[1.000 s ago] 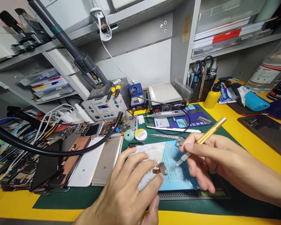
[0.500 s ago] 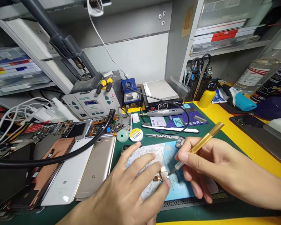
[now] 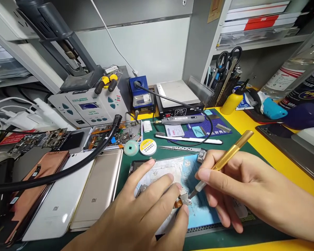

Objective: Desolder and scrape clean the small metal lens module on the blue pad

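Note:
My right hand [image 3: 225, 181] grips a hobby knife [image 3: 231, 153] with a gold knurled handle, held like a pen and slanted down to the left. Its blade tip meets, or nearly meets, the edge of a small silvery part with an orange flex cable [image 3: 184, 200]. Between the thumb and fingers of my left hand [image 3: 143, 205], this part is pinned on a worn blue and white work pad [image 3: 199, 212]. The left forefinger stretches out over the pad's pale half. Part of the flex cable is hidden under my left fingers.
To the left lie a white phone [image 3: 60, 198] and a gold phone [image 3: 98, 188], crossed by a thick black hose [image 3: 75, 170]. Behind the pad are tweezers [image 3: 178, 149], a white brush [image 3: 191, 139] and a round tin [image 3: 148, 147]. A soldering station [image 3: 91, 108] stands at the back left.
The camera view has tilted down and shifted slightly. Both hands keep their holds, and the knife tip stays at the small part, with only slight motion.

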`<state>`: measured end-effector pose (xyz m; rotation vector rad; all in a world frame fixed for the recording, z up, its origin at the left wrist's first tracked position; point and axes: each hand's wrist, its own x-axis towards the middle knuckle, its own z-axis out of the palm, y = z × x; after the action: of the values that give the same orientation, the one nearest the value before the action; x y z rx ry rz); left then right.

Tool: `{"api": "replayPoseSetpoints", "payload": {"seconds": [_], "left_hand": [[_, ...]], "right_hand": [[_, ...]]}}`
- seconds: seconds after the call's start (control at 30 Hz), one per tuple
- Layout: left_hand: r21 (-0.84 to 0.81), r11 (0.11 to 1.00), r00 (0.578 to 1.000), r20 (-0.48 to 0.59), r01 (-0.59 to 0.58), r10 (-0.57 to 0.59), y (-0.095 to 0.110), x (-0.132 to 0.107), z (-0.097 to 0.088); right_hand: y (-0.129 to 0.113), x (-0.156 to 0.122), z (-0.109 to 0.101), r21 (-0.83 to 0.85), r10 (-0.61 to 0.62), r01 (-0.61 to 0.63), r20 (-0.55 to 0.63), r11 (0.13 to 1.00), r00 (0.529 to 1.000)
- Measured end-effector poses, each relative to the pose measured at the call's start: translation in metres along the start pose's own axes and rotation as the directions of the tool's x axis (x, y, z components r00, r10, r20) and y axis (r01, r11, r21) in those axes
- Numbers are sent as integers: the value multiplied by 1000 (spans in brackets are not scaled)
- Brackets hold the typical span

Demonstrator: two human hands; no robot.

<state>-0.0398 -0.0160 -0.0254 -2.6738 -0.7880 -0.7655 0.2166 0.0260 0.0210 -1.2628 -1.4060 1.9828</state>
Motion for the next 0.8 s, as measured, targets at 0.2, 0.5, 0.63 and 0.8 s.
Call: {"api": "replayPoseSetpoints", "payload": {"seconds": [0.2,0.5,0.63,0.8], "left_hand": [[2,1000,1000,-3,9,-9,2,1,1],[90,989,989,-83,-117,125,-9,-4,7],[99,987,987,-81,-127,135,-9,-2,5],[108,986,988,-77,-124,132,-7,0,4]], "right_hand": [[0,2,-1,6,8,-8,-21,1000,1000],[3,0,-3,-26,6,-6,-35,1000,999],[5,-1,-4,-27,4,-5,-35,1000,999],[7,-2,-4,-23,15,-17,-61,1000,998]]}}
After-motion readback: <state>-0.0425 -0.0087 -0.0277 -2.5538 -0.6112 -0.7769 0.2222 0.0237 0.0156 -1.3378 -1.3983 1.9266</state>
